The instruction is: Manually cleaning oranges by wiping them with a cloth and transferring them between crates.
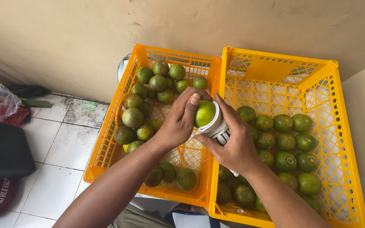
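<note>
At the centre of the frame I am seeing my left hand (178,122) curling its fingers around a green citrus fruit (204,113), while my right hand (233,141) is pinching a white cloth (217,128) against its underside, over the seam between two orange crates (229,71) of fruit.
</note>
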